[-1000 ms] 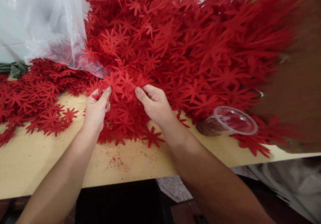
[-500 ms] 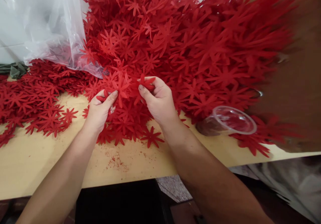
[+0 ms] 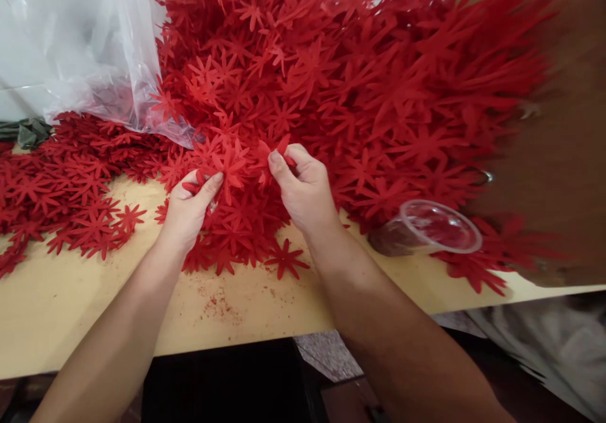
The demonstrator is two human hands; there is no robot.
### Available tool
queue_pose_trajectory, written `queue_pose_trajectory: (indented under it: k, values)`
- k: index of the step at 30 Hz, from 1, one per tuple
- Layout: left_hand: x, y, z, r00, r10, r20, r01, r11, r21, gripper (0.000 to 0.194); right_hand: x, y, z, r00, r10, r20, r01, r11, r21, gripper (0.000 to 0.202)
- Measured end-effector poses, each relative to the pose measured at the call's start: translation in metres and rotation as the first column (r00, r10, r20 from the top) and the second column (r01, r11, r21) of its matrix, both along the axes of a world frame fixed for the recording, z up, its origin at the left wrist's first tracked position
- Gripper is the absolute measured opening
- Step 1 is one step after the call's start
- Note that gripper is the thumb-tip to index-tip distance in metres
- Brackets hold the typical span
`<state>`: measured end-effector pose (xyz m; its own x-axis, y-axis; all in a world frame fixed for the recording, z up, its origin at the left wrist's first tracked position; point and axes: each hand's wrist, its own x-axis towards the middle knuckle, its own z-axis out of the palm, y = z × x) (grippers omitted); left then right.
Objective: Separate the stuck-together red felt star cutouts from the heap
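A big heap of red flower-shaped cutouts [image 3: 322,76] with long narrow petals rises behind both hands. My left hand [image 3: 185,211] is closed, its thumb pinching a red flower cutout [image 3: 231,165]; more red petals poke out between the thumb and the curled fingers. To its right, my right hand [image 3: 308,190] is also closed, with a second red flower cutout [image 3: 283,143] between thumb and forefinger. Against the heap, the exact edges of the held pieces are hard to make out. One loose cutout [image 3: 286,259] lies flat on the table below.
A clear plastic cup [image 3: 400,237] stands at the right by a brown board [image 3: 544,177] with metal fittings. More cutouts [image 3: 71,189] spread at the left under a clear plastic bag [image 3: 108,50]. Red crumbs dot the pale tabletop [image 3: 118,322], whose front edge runs below my forearms.
My right hand has shifted slightly right, away from my left hand, and the petals in its pinch have turned. My left hand stays almost still, holding its flower cutout.
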<state>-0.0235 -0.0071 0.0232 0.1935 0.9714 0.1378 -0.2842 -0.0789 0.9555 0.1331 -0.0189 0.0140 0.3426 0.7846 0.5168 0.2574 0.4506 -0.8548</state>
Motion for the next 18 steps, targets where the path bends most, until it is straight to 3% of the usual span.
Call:
queue_pose_trajectory:
  k: [8, 18]
  values:
    - [0.001, 0.002, -0.008, 0.996, 0.08, -0.043, -0.075, 0.992, 0.098, 0.034, -0.004, 0.003, -0.006, 0.982, 0.107, -0.156, -0.124, 0.987, -0.103, 0.051]
    - [0.007, -0.01, 0.0, 0.975, 0.081, -0.206, -0.017, 0.955, 0.296, 0.014, -0.02, -0.003, -0.008, 0.929, 0.325, -0.176, -0.348, 0.931, -0.115, 0.053]
